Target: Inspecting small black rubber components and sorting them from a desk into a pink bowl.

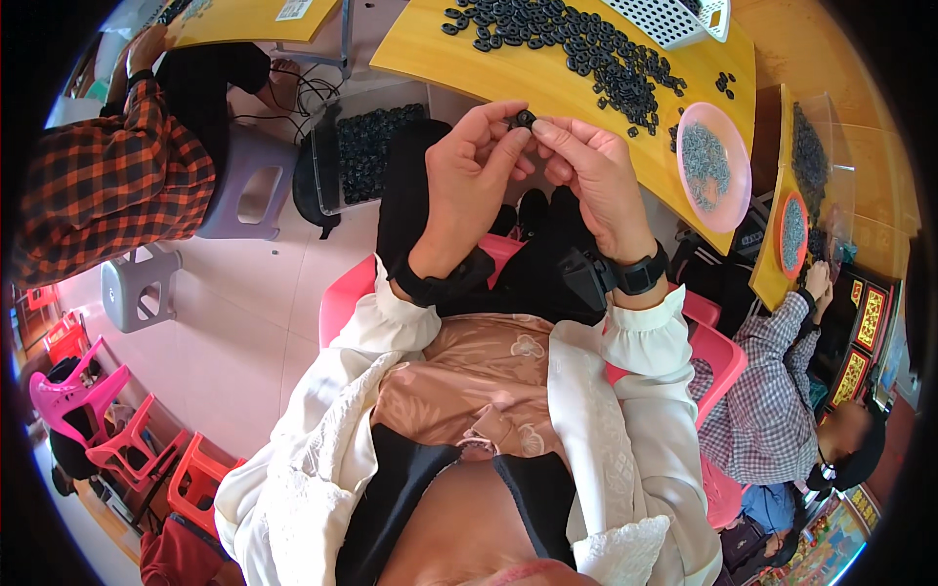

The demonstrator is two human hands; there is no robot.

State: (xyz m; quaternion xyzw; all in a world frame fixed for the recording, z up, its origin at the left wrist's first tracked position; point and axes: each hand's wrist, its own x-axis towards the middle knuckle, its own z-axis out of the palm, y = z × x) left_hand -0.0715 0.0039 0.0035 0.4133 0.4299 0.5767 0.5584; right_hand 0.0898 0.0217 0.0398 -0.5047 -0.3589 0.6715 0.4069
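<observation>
Above my lap, near the table's front edge, both my hands meet at a small black part (525, 119), too small to make out fully. My left hand (471, 168) pinches it between thumb and fingertips. Opposite it, my right hand (594, 168) closes its thumb and fingers on the same part. Many small black oval pieces with holes (596, 57) lie scattered over the yellow table (415, 49). A pink bowl (740, 186) on the table's right side holds a heap of small grey metal pieces (703, 161).
A white perforated basket (674, 29) stands at the table's far edge. Left of my legs, a clear bin (337, 190) of black pieces rests on the floor. A person in checked orange (127, 176) sits left; another in checked grey (757, 391) works at right. Grey stool (142, 293) at left.
</observation>
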